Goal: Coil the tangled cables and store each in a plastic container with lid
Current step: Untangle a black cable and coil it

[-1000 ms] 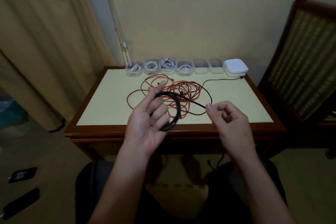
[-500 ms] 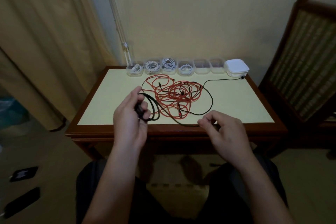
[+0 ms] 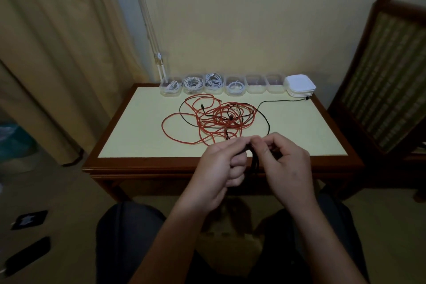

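Note:
My left hand [image 3: 221, 163] grips a small black cable coil [image 3: 254, 161] over the table's front edge. My right hand [image 3: 285, 161] pinches the same black cable right beside it, fingertips almost touching. The rest of the black cable [image 3: 267, 122] runs back across the table to the far right. A tangle of red cables [image 3: 219, 120] lies mid-table. Several clear plastic containers [image 3: 255, 84] line the back edge; the left ones hold white coiled cables [image 3: 193, 82], two stand bare. A stack of white lids [image 3: 299, 85] sits at the row's right end.
The wooden table [image 3: 138, 122] has a pale yellow top. A wooden chair [image 3: 382, 71] stands to the right, a curtain [image 3: 46, 53] to the left. Dark flat objects [image 3: 27, 253] lie on the floor at lower left. My knees are under the front edge.
Both hands have come together at the table's front edge. The left hand moved right with the black coil, and the right hand rose to pinch the cable next to it.

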`<state>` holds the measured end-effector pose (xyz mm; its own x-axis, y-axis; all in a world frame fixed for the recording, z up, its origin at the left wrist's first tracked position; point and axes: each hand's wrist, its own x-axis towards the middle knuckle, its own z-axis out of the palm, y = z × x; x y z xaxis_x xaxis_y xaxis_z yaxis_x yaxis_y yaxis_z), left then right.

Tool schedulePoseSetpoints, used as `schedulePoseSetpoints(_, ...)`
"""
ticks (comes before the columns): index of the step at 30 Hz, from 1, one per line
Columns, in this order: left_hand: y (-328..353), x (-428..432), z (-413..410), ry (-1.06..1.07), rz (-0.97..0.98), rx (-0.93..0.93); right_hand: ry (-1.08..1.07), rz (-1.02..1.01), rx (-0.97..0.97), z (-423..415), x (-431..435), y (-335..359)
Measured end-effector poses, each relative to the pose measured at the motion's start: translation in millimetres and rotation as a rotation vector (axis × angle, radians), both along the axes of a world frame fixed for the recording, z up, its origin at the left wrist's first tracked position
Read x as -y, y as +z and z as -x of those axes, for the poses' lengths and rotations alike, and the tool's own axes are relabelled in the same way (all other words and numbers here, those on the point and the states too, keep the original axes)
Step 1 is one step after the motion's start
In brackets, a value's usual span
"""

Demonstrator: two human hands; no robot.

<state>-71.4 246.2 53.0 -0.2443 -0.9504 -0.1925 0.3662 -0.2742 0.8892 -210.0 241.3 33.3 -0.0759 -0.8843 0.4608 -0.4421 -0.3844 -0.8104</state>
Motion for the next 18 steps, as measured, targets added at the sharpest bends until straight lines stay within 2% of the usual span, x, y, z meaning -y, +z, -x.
schedulePoseSetpoints(4, 6.4, -0.2, -0.1, -0.058, -0.067, -0.268, -0.008, -0.065, 0.134, -6.8, -2.2, 6.3)
schedulePoseSetpoints(8, 9.0, 0.6, -2.9, -0.075, -0.117, -0.416, 0.166, -0.105, 0.169, -12.6, -7.8, 11.6)
schedulePoseSetpoints(10, 7.1, 1.1, -0.8, -0.029, -0.095, -0.374, 0.165, -0.1, 0.132, -15.1, -8.5, 10.5)
schedulePoseSetpoints(15, -3.0, -4.0, 7.7, 0.161, 0.115, 0.084, 0.106, -0.108, 0.088, -14.8, -6.2, 3.7)
schedulePoseSetpoints(18, -3.7, -4.9, 10.4, 0.148, 0.13, 0.024, 0.109, -0.11, 0.097, -13.6, -5.2, 3.4)
